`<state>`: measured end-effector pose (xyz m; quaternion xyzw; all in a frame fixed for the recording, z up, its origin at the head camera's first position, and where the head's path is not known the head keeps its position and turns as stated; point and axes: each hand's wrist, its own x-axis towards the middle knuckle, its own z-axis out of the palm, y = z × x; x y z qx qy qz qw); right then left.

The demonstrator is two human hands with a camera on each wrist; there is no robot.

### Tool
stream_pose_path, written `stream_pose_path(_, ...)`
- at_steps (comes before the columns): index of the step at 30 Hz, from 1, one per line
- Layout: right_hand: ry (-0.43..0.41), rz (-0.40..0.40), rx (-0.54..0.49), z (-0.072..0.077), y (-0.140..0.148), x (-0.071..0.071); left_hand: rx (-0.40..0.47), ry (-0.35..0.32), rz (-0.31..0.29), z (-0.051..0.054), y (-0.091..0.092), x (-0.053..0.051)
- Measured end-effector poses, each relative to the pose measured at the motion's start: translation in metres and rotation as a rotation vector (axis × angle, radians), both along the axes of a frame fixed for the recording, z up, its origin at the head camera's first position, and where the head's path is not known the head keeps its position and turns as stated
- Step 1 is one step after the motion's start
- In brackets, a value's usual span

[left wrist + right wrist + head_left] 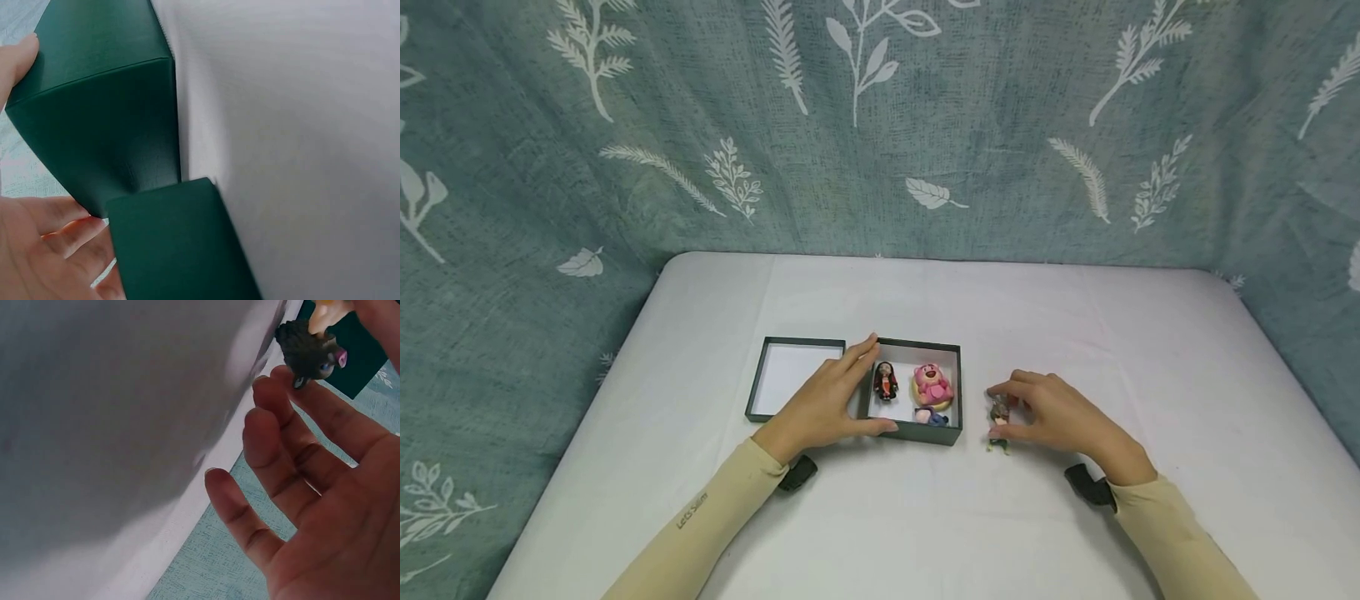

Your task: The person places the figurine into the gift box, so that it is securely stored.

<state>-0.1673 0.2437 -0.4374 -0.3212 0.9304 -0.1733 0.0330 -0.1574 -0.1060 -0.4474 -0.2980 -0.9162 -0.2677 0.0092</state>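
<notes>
White table (925, 525), both hands (829, 402) (1058, 417) in grip: left on green box (917, 432), right on figurine (999, 412).

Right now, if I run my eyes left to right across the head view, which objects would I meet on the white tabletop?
Dark-green shallow tray → long-haired doll figurine → pink bear figurine → boar-headed figurine.

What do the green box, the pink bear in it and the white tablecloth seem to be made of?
The green box: probably stiff board with a smooth, satiny covering; its edges are crisp and its sides catch a faint sheen. The pink bear: likely molded plastic or vinyl, given its rounded, brightly colored shape. The white tablecloth: matte fabric, showing soft creases.
</notes>
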Motion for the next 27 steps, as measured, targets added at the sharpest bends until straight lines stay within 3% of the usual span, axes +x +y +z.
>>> stream_pose_path(12, -0.050, 0.044, -0.016, 0.0003, 0.0007, 0.0006, 0.001, -0.022, 0.007, -0.0004, 0.0009, -0.0004)
stream_pose_path(27, -0.111, 0.041, -0.017, 0.0038, -0.0004, 0.0023, 0.015, 0.010, -0.005, -0.0013, 0.0005, -0.0006)
